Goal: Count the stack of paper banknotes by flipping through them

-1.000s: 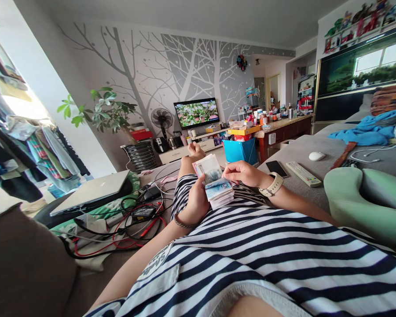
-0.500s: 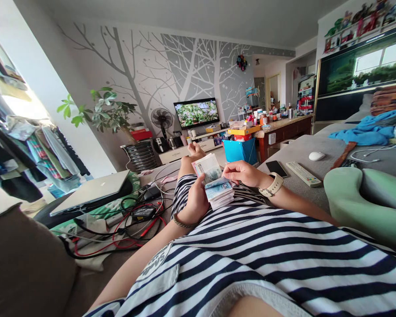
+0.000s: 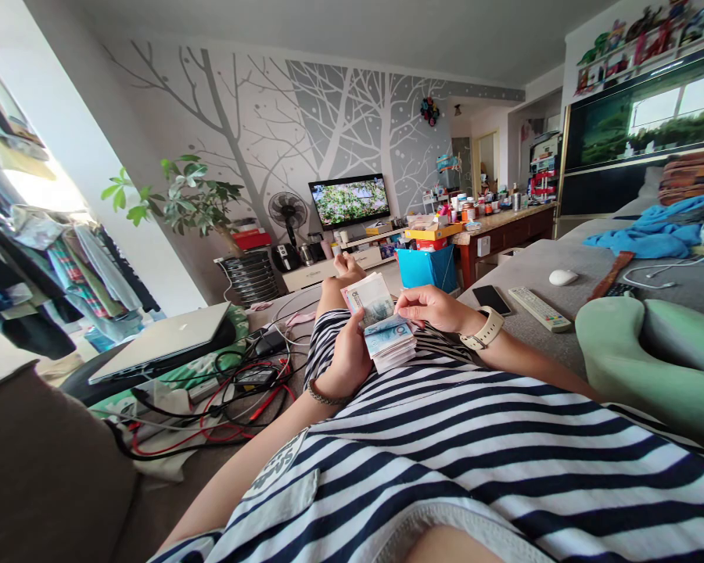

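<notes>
A thick stack of banknotes is held over my lap, its top notes blue and bent across the middle. My left hand grips the stack from the left, with the thumb pressed on the notes. The far part of the notes stands up beyond that thumb, pale with a pinkish edge. On the right, my right hand pinches the edge of a banknote between thumb and fingers; some of its fingertips are hidden. A cream watch is on the right wrist and a braided bracelet on the left.
To the right on the grey sofa lie a black phone, a white remote control, a white mouse and a green neck pillow. Leftward are a closed laptop and tangled cables. A blue box stands beyond my legs.
Both hands and the banknotes stay almost where they were. Only the picture on the television screen differs slightly.
</notes>
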A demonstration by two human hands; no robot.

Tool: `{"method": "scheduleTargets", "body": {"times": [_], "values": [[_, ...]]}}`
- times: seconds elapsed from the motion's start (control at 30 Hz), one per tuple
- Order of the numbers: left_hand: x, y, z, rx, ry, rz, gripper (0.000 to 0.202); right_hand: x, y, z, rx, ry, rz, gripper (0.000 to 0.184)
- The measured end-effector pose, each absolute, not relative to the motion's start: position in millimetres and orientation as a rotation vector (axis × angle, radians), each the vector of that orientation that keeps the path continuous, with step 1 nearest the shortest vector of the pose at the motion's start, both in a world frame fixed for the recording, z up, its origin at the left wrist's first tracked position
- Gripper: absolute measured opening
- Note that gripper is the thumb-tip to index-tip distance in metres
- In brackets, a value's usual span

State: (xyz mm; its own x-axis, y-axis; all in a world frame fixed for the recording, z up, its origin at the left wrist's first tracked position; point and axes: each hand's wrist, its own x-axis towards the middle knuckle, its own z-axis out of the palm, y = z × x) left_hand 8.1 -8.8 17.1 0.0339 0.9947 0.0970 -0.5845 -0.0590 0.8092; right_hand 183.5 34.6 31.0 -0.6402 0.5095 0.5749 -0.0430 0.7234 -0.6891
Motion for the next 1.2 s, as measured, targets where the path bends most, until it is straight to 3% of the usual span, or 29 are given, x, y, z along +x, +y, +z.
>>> {"method": "scheduleTargets", "body": {"times": [0.5,0.73,0.97,1.2], "values": [[10.0,-11.2,19.7,0.797,0.674,1.505,0.030,183.0,35.6,29.3,-0.366,-2.086,0.857,0.030],[8.9,-5.4,15.8,0.808,0.632,1.486,0.035,179.6,41.9,25.5,-0.289,-2.092,0.958,0.044],[7.1,-9.7,14.7,0.857,0.721,1.526,0.023,170.7,44.9,21.3,-0.580,-1.910,0.643,0.042],[6.6,-9.7,12.9,0.957,0.676,1.525,0.020,168.2,48.9,19.6,-0.680,-1.795,0.599,0.038]]}}
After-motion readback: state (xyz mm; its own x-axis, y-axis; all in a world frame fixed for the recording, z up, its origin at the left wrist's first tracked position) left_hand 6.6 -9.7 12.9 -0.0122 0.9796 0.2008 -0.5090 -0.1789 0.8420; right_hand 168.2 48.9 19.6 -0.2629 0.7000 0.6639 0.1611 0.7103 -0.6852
